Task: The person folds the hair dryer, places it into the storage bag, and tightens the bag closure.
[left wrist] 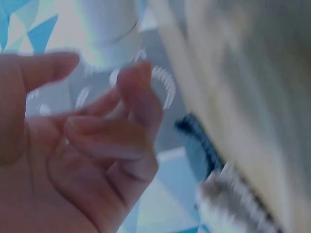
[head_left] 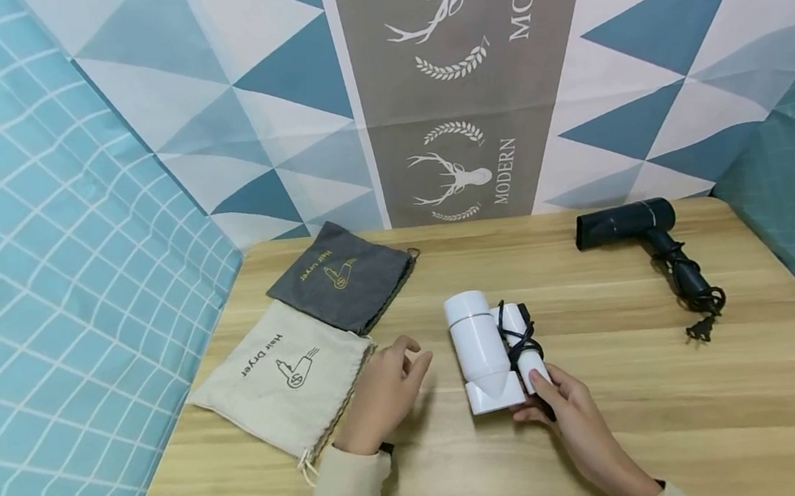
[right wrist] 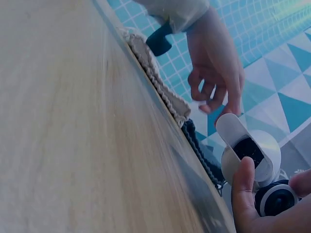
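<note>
- Beige sleeve (head_left: pixel 354 482), nearest
- Left hand (head_left: pixel 382 389), loosely curved, holding nothing, beside the cream pouch (head_left: pixel 288 383)
- Right hand (head_left: pixel 583 427), gripping the white hair dryer (head_left: pixel 478 345)

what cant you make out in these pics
Head view: underside of the white hair dryer, turned away from the camera.
Head view: insides of the pale bag and dark bag, hidden by their cloth.
Left wrist view: rest of the white hair dryer, cut off by the top edge.
Right wrist view: part of the right grip, cut off by the frame edge.
</note>
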Motion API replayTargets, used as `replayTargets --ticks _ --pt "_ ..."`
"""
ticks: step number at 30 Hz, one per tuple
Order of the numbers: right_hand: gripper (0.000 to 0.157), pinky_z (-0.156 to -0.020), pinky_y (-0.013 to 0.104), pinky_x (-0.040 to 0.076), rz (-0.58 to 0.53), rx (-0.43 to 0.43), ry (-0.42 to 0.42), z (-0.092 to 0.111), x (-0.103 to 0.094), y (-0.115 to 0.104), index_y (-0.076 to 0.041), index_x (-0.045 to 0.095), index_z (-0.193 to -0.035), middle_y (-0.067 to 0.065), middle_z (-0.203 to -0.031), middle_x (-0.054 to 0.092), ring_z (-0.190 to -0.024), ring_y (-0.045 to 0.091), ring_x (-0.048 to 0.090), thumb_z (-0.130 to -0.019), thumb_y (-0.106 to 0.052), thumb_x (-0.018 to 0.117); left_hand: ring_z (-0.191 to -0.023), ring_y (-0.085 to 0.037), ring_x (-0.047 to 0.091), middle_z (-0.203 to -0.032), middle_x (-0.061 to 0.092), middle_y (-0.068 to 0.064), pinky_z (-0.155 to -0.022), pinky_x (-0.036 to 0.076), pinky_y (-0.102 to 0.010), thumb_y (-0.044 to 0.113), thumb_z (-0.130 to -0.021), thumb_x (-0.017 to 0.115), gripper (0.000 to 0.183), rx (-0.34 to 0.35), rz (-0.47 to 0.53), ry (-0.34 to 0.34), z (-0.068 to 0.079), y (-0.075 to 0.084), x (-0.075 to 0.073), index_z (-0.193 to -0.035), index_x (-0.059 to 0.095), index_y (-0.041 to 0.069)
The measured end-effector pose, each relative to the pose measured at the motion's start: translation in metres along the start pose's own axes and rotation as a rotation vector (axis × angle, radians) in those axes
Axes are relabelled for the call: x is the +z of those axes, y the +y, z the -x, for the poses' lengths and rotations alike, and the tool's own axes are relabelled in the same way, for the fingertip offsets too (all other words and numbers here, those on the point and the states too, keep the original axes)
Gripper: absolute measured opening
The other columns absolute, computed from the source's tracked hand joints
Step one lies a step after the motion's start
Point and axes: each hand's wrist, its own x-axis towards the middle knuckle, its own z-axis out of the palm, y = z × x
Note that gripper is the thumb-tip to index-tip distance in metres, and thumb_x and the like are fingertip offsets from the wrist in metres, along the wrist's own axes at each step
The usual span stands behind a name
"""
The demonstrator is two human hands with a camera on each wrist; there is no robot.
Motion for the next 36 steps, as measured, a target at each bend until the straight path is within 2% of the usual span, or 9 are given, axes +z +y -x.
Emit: replayTargets --ticks 4,7,12,14,21,24,31,33,36 --pt "0.046 -0.081 0.037 0.058 -0.002 -0.001 0.025 -0.003 -0.002 0.001 0.011 0.041 -0.139 0.023 -0.114 0.055 -0.086 0.026 0.066 -0.108 -0.022 0.045 -0.055 -0.008 0.048 -0.062 0.051 0.006 -0.056 0.044 -0.03 0.026 -0.097 0.066 0.019 0.017 -0.05 -0.003 0.003 -0.013 -0.014 -0.088 0.063 0.01" --pt "0.045 -0.081 0.038 0.058 -0.006 -0.003 0.031 -0.004 -0.002 0.001 0.012 0.041 -0.138 0.024 -0.115 0.055 -0.086 0.026 0.066 -0.108 -0.021 0.045 -0.056 -0.011 0.048 -0.062 0.05 0.005 -0.055 0.043 -0.032 0.028 -0.093 0.071 0.024 -0.047 -0.096 -0.046 0.005 -0.031 -0.028 -0.08 0.057 0.014" --pt "0.046 -0.08 0.037 0.058 -0.008 0.004 0.041 -0.006 -0.002 0.003 0.013 0.041 -0.138 0.022 -0.109 0.055 -0.084 0.027 0.066 -0.108 -0.021 0.045 -0.058 -0.015 0.05 -0.065 0.053 0.0 -0.054 0.041 -0.032 0.032 -0.084 0.078 0.033 -0.277 -0.144 -0.276 0.01 -0.071 -0.056 -0.075 0.052 0.013" --pt "0.044 -0.08 0.037 0.058 -0.01 0.013 0.05 -0.007 -0.004 0.003 0.013 0.041 -0.137 0.021 -0.107 0.054 -0.083 0.028 0.066 -0.108 -0.02 0.044 -0.058 -0.015 0.048 -0.065 0.051 -0.001 -0.055 0.039 -0.031 0.03 -0.083 0.078 0.034 -0.306 -0.135 -0.348 0.012 -0.085 -0.063 -0.073 0.051 0.012" --pt "0.047 -0.081 0.035 0.058 0.015 0.034 0.061 -0.011 -0.004 0.007 0.014 0.039 -0.137 0.018 -0.101 0.053 -0.083 0.026 0.066 -0.108 -0.024 0.044 -0.059 -0.011 0.044 -0.064 0.045 0.004 -0.06 0.038 -0.029 0.019 -0.095 0.065 0.025 -0.122 0.01 -0.39 0.012 -0.116 -0.063 -0.075 0.052 0.013" --pt "0.048 -0.08 0.035 0.058 0.02 0.017 0.059 -0.01 -0.005 0.008 0.014 0.039 -0.136 0.017 -0.099 0.054 -0.083 0.026 0.067 -0.108 -0.025 0.044 -0.057 -0.009 0.041 -0.062 0.042 0.005 -0.057 0.037 -0.027 0.016 -0.099 0.06 0.025 -0.071 0.068 -0.313 0.008 -0.117 -0.059 -0.075 0.052 0.014" --pt "0.045 -0.078 0.034 0.058 0.034 0.01 0.051 -0.011 -0.002 0.008 0.014 0.041 -0.134 0.015 -0.096 0.053 -0.081 0.023 0.067 -0.108 -0.023 0.044 -0.046 -0.008 0.037 -0.055 0.042 0.005 -0.048 0.035 -0.027 0.015 -0.101 0.061 0.018 0.009 0.214 0.118 0.001 -0.11 -0.055 -0.083 0.06 0.014" --pt "0.045 -0.078 0.034 0.058 0.042 0.012 0.053 -0.011 -0.002 0.008 0.014 0.041 -0.133 0.015 -0.096 0.053 -0.081 0.023 0.067 -0.108 -0.023 0.044 -0.045 -0.007 0.036 -0.053 0.042 0.006 -0.049 0.035 -0.026 0.017 -0.101 0.061 0.016 0.009 0.242 0.178 -0.001 -0.107 -0.054 -0.085 0.061 0.014" --pt "0.045 -0.078 0.034 0.058 0.053 0.015 0.058 -0.012 -0.002 0.008 0.015 0.041 -0.133 0.015 -0.096 0.053 -0.08 0.022 0.067 -0.108 -0.023 0.043 -0.046 -0.006 0.034 -0.053 0.039 0.006 -0.049 0.034 -0.026 0.019 -0.101 0.061 0.017 0.002 0.309 0.192 -0.002 -0.105 -0.053 -0.085 0.06 0.014"
